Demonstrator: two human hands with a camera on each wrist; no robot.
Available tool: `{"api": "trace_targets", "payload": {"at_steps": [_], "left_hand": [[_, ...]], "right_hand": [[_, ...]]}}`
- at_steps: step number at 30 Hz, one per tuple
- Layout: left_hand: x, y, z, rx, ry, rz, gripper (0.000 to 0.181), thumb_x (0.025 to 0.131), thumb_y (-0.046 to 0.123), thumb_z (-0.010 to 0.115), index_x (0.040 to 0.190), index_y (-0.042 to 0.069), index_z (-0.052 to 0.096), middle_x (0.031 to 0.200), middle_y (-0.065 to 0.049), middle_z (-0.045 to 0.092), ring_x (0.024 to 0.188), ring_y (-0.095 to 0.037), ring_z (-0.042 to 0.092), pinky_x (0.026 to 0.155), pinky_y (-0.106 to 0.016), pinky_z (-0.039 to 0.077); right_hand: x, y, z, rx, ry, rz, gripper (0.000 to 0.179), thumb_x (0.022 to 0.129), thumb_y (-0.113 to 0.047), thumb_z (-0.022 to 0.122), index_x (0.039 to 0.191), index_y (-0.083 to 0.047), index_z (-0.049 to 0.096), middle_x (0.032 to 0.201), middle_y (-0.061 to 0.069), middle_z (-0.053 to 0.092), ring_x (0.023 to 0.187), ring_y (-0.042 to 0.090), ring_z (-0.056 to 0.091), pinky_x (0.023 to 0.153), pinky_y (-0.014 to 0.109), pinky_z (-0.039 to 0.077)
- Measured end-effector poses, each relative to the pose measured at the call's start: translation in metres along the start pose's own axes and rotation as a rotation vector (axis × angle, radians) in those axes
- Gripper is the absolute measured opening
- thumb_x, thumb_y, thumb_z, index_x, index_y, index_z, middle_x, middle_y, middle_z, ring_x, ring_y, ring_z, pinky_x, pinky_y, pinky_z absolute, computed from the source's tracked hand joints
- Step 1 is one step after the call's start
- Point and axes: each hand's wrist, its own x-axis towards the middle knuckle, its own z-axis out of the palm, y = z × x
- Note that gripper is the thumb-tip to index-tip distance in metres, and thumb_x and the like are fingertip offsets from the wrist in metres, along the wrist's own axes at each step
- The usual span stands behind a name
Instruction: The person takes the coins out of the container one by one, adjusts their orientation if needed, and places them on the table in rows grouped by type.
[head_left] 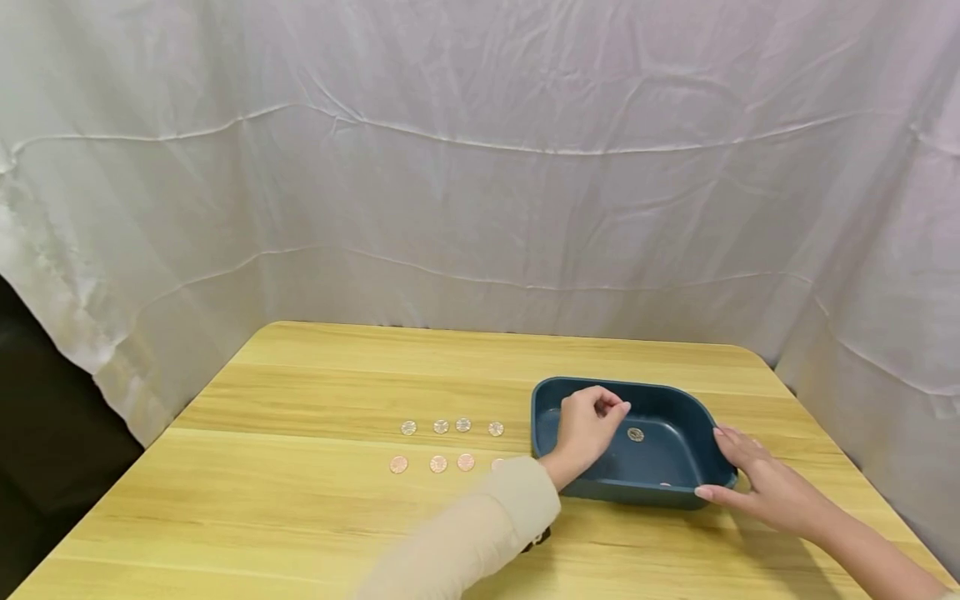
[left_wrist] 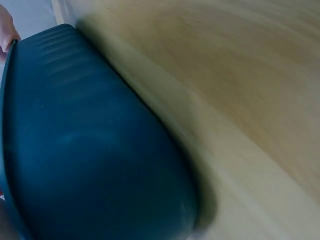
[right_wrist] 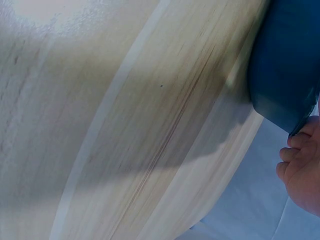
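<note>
A dark blue plastic basin stands on the wooden table. My left hand reaches over its near left side, fingers curled and thumb close to the forefinger; whether a coin is pinched there cannot be seen. On the basin floor lies a brassy coin, and a reddish coin barely shows at the near wall. At the basin's right end, my right hand grips the rim. The right wrist view shows curled fingers at the rim of the basin.
Left of the basin lie two rows of coins: several pale ones farther off and several copper ones nearer, one partly covered by the left sleeve. The wooden table ends at a grey curtain.
</note>
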Motion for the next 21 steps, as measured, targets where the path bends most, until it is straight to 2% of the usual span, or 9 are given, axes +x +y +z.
{"api": "trace_targets", "payload": {"at_steps": [8,12,16,21], "left_hand": [[0.006,0.006,0.024,0.032,0.031,-0.112,0.013,0.084,0.020,0.069,0.075,0.011,0.068,0.063,0.004,0.059,0.055,0.002,0.045,0.053,-0.012,0.038],[0.010,0.009,0.034,0.036,0.029,-0.168,0.013,0.083,0.021,0.070,0.075,0.012,0.068,0.060,0.005,0.057,0.048,0.001,0.047,0.052,-0.013,0.039],[0.012,0.009,0.045,0.097,0.004,-0.199,0.012,0.082,0.021,0.071,0.074,0.013,0.068,0.060,0.005,0.058,0.047,0.000,0.046,0.051,-0.014,0.039],[0.016,0.005,0.054,0.210,-0.022,-0.214,0.011,0.079,0.020,0.073,0.073,0.014,0.068,0.063,0.006,0.061,0.054,-0.003,0.047,0.053,-0.017,0.040]], "right_hand": [[0.001,0.000,0.000,-0.011,-0.003,0.004,0.088,0.077,-0.042,0.071,0.134,0.015,0.035,0.139,0.035,0.033,0.123,0.057,0.032,0.090,0.068,0.031],[0.001,0.000,-0.001,-0.014,-0.005,0.003,0.088,0.077,-0.042,0.071,0.134,0.015,0.036,0.139,0.035,0.034,0.122,0.056,0.033,0.090,0.067,0.032],[0.001,-0.001,0.000,0.004,-0.008,0.004,0.087,0.077,-0.042,0.071,0.134,0.015,0.036,0.139,0.036,0.033,0.123,0.057,0.032,0.091,0.068,0.031],[0.001,-0.002,-0.001,0.009,-0.014,0.013,0.088,0.078,-0.042,0.070,0.135,0.014,0.035,0.140,0.036,0.032,0.124,0.057,0.031,0.091,0.068,0.031]]}}
